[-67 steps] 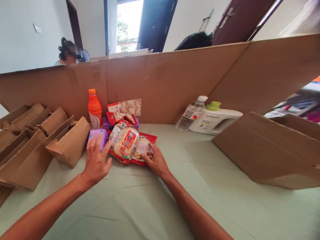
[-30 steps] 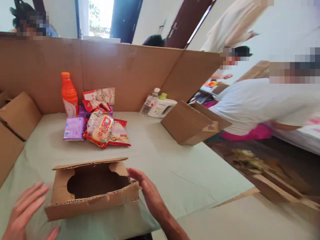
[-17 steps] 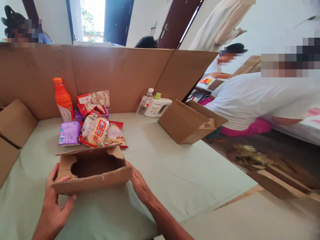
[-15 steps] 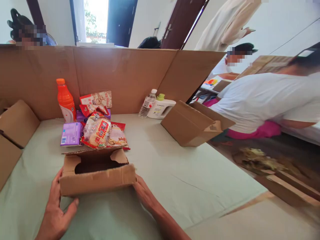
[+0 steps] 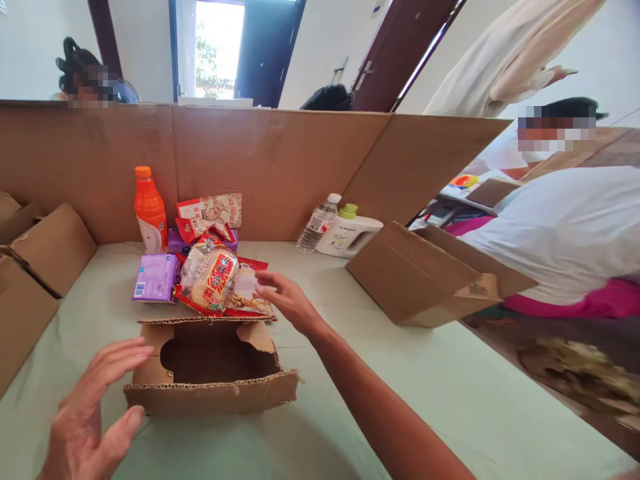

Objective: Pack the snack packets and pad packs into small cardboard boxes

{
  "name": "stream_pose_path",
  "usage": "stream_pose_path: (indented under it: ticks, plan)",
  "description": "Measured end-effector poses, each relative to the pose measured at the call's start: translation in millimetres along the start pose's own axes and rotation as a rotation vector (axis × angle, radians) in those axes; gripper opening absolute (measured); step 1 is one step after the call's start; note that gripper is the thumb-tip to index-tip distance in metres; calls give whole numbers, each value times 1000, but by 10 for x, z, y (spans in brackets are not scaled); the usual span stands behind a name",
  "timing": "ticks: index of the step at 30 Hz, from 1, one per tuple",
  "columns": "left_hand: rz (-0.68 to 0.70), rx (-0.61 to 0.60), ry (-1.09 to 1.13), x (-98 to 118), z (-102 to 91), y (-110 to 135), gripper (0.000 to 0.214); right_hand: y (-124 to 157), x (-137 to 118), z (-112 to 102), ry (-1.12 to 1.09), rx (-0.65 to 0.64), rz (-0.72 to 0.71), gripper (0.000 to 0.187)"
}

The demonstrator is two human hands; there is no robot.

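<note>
An open cardboard box (image 5: 215, 398) lies on the pale green cloth in front of me, its inside dark. My left hand (image 5: 95, 400) is at the box's left side, fingers spread and thumb apart, holding nothing. Beyond the box, my right hand (image 5: 285, 297) reaches to the right edge of a red snack bag (image 5: 250, 293), fingers stretched out; whether they touch it is unclear. Against that bag leans a clear-and-red food packet (image 5: 213, 277). A purple tissue pack (image 5: 156, 277) sits to the left, and a red-and-beige pouch (image 5: 220, 208) stands behind.
An orange bottle (image 5: 150, 213) stands at the back left by the cardboard wall (image 5: 280, 173). A clear water bottle (image 5: 320, 223) and a white jug (image 5: 347, 235) are further right, near another cardboard box (image 5: 405, 280). More boxes (image 5: 55, 247) stand left. People are nearby.
My right hand has let go of the box's right side and moved forward to the snack bag. My left hand has come away from the box. The view has shifted, so things appear further right.
</note>
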State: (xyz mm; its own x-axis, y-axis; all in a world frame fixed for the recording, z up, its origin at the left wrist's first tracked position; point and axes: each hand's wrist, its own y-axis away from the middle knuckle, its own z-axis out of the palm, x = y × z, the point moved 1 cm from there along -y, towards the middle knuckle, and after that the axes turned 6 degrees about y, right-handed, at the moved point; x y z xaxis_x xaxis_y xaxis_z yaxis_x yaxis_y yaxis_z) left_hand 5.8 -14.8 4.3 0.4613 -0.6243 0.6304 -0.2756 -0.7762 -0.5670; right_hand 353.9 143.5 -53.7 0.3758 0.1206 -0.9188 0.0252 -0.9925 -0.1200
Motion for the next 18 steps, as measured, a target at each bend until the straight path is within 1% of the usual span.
stream_pose_path:
  ticks: [2,4,5,7,10,12,14,16,18]
  plan:
    - [50,-97,-19,32,1,-118,40,-454,-10,136,-14,4,8,60]
    - [100,-196,-14,57,7,-223,34,-813,1,283,-25,-26,25,63]
    - [108,-249,-12,63,9,-272,30,-943,10,352,-28,-49,35,63]
    - [95,-364,-19,58,8,-365,25,-1099,27,471,-27,-108,51,55]
    - [120,-472,-30,48,-7,-492,31,-1135,35,568,-10,-175,48,36]
    - [175,-499,-35,62,-25,-560,37,-1099,17,562,11,-189,22,26]
    - [201,-514,-43,88,-43,-602,36,-1061,-21,503,45,-180,-16,20]
    - [201,-505,-47,107,-54,-608,35,-1033,-71,424,76,-164,-58,20]
    - [191,-464,-48,111,-49,-582,35,-1012,-117,372,87,-157,-96,29]
